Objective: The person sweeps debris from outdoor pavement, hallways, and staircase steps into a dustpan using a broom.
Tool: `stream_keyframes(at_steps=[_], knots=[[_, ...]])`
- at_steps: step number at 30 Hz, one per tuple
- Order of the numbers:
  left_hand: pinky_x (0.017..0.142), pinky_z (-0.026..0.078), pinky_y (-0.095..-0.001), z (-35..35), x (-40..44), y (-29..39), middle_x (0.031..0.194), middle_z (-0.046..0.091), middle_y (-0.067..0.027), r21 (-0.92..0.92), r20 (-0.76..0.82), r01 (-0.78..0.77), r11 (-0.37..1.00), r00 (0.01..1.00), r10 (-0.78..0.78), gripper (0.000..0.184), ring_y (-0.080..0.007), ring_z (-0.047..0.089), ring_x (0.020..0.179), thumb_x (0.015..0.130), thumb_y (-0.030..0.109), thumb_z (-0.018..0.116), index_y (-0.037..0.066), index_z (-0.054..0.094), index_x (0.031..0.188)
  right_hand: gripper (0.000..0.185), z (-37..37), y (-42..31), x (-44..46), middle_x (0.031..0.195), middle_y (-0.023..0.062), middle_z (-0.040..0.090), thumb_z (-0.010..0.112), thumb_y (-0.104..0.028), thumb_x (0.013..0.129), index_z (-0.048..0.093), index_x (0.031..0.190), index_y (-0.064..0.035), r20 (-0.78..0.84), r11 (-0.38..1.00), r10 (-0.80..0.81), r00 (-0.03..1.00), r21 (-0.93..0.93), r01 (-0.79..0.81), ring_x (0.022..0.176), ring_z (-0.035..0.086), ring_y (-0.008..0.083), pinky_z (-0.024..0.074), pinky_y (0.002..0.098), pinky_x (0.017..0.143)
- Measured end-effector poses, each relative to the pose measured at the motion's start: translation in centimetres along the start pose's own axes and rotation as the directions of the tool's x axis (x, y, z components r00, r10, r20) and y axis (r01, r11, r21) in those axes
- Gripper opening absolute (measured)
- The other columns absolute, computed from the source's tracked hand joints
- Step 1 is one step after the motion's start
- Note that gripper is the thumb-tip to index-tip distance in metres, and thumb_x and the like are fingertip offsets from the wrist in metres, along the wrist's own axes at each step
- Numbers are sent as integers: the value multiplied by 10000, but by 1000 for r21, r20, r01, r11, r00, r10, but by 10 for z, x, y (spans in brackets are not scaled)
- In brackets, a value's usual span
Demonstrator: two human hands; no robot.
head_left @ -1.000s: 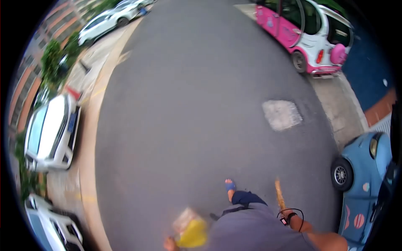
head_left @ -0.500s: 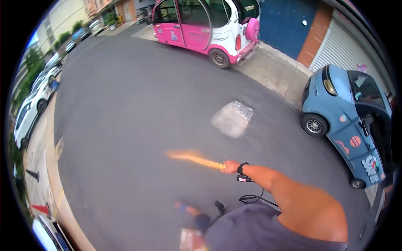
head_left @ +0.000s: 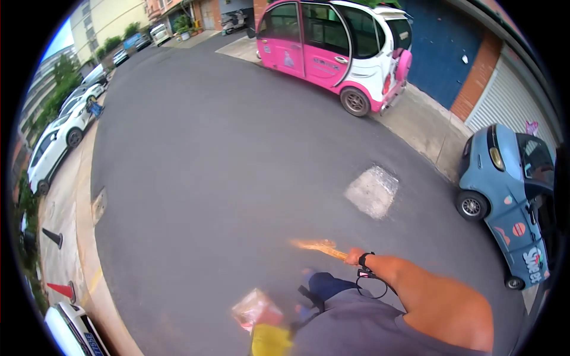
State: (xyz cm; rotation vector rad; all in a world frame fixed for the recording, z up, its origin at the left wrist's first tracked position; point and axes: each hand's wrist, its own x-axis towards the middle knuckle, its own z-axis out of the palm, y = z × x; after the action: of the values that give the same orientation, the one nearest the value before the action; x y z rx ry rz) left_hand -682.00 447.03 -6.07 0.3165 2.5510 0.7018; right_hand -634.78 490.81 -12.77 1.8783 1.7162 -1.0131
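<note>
My right hand [head_left: 354, 256] is closed around the end of a light-brown bundle of thin sticks [head_left: 326, 248]. Its far end points left over the road and is smeared by motion, so its exact kind is unclear. A black watch [head_left: 366, 258] is on that wrist, with a dark cable [head_left: 374, 291] looping below it. Low in the view, a clear plastic bag [head_left: 254, 307] with something pink in it hangs beside a blurred yellow item [head_left: 271, 340]. My left hand does not show there. My legs in dark trousers [head_left: 329, 285] are partly visible.
Grey asphalt [head_left: 208, 178] stretches ahead, with a pale patch [head_left: 373, 191] in it. A pink and white small car [head_left: 332, 56] is parked at the upper right, a blue one [head_left: 504, 196] at the right. White cars [head_left: 59, 136] and cones [head_left: 52, 238] line the left side.
The view has shifted, so the parked cars and the pale patch sit further right and lower. The plastic bag shows more fully, and the yellow item has come into view.
</note>
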Motion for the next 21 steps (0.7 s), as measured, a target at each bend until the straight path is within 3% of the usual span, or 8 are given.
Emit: stream_keyframes(at_steps=[5,8,9,12,13,16,19,21], knots=[[556,450,-461,10,87,45,672,658,-218,-56,65,-76,996,995,79,518,-282,556,567,902,435,607,-72,695,837,300,-4,-70,72,718,146,696,641,-299,714,719,800,-23,-100,1000,22,995,-4,-23,671,672,295,528,403,639],[583,470,-454,9,131,68,690,668,-215,123,77,-110,986,992,101,496,-280,573,584,903,435,606,-51,706,912,304,-31,-159,97,810,175,710,635,-267,736,718,891,-19,-55,999,-42,998,-35,40,742,686,335,529,430,691],[636,497,-479,6,132,99,751,685,-234,100,59,-91,991,995,85,462,-351,655,675,913,427,576,-10,716,963,296,-30,-176,120,825,179,711,636,-260,743,717,899,-22,-63,998,-52,997,-45,49,762,690,341,528,438,705],[632,513,-358,30,176,102,688,644,-145,-21,2,-219,975,976,219,160,-203,603,644,835,98,637,-41,691,892,319,-67,-262,135,852,189,710,650,-299,755,717,920,-34,126,998,-56,990,-10,58,805,694,346,526,450,725],[616,494,-381,32,184,118,644,602,-210,18,-40,-238,971,970,238,245,-214,579,601,883,183,604,-47,676,840,314,-68,-288,153,895,184,713,638,-283,781,714,975,-47,100,990,-112,989,-79,120,840,698,337,532,444,746],[606,515,-474,14,207,163,808,684,-251,260,108,-36,965,994,8,432,-379,685,735,915,406,586,-10,704,920,356,-65,-349,202,979,166,713,643,-290,803,688,1089,-84,145,946,-254,956,-167,277,918,694,321,537,443,800],[519,477,-479,18,245,158,732,640,-278,236,83,-24,972,997,4,427,-429,663,661,919,390,575,-20,695,904,476,-68,-432,237,1091,218,669,650,-321,830,588,1246,-100,167,880,-375,912,-246,407,1037,631,386,507,477,861],[682,531,-372,20,261,166,768,669,-212,251,74,53,967,995,-73,217,-337,687,729,850,238,673,84,738,988,484,-63,-484,249,1105,215,666,644,-310,836,568,1278,-129,161,869,-404,900,-241,433,1050,625,392,505,479,879]])
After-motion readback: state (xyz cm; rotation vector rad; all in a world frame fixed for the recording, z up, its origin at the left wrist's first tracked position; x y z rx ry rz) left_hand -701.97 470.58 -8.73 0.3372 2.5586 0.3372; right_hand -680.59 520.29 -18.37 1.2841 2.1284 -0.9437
